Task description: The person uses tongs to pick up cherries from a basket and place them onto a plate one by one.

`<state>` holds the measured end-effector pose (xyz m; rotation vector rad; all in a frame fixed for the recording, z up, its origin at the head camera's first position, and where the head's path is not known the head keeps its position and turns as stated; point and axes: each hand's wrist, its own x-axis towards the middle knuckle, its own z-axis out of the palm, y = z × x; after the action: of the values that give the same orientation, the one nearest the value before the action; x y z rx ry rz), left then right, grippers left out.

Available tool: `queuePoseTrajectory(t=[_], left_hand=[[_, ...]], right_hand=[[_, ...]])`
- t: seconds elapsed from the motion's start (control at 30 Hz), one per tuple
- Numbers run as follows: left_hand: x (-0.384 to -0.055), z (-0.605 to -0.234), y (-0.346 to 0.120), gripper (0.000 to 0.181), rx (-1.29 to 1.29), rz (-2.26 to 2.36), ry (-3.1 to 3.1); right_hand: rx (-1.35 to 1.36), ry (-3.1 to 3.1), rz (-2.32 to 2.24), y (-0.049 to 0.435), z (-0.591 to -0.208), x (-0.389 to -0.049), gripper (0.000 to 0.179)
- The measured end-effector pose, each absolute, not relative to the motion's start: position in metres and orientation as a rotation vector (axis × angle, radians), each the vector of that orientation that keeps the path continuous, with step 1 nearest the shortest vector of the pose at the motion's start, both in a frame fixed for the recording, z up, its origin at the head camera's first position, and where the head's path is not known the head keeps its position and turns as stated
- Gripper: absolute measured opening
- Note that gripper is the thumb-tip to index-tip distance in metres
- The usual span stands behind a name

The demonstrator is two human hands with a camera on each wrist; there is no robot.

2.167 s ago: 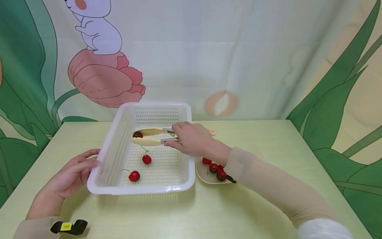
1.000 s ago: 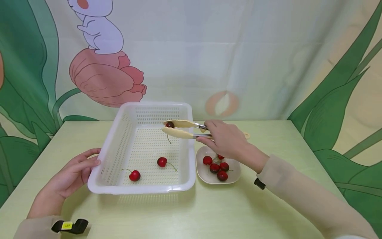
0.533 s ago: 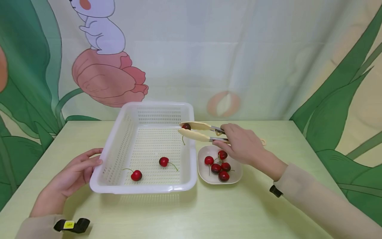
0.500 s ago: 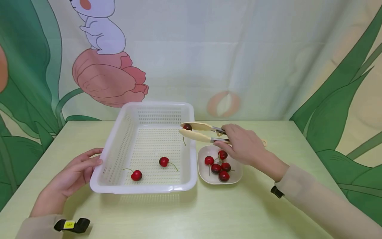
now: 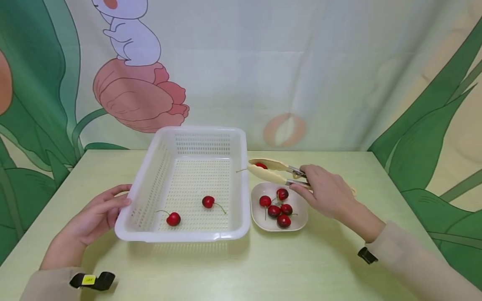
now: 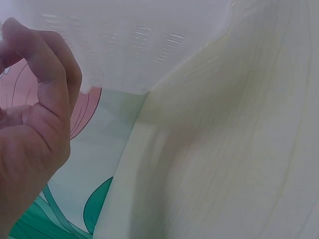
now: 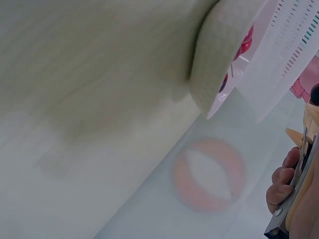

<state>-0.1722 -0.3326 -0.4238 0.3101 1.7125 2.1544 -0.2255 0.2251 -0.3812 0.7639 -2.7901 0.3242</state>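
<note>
Ok, L to R: my L hand (image 5: 96,215) pinches the rim of the perforated white plastic basket (image 5: 182,237), w/ 2 glossy cherries (image 5: 208,202) inside, right of that hand. Tongs' wavy cream tips hold a third cherry (image 5: 261,166) near the far edge of the rounded-square dish (image 5: 297,209) w/ 5 dish cherries (image 5: 274,211). My R hand (image 5: 327,190), right of it, grips the tongs (image 5: 268,174) by the metal arms.

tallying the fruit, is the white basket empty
No, two cherries lie apart on the floor of the white basket.
</note>
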Motion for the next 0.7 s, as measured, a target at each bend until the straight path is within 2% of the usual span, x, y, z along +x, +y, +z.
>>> queuePoseTrajectory(t=[0.7], left_hand=[[-0.173,-0.425,-0.333,0.029,0.301,2.166,1.708]], right_hand=[[0.736,-2.906,0.281,0.264,-0.414,-0.222,0.051]])
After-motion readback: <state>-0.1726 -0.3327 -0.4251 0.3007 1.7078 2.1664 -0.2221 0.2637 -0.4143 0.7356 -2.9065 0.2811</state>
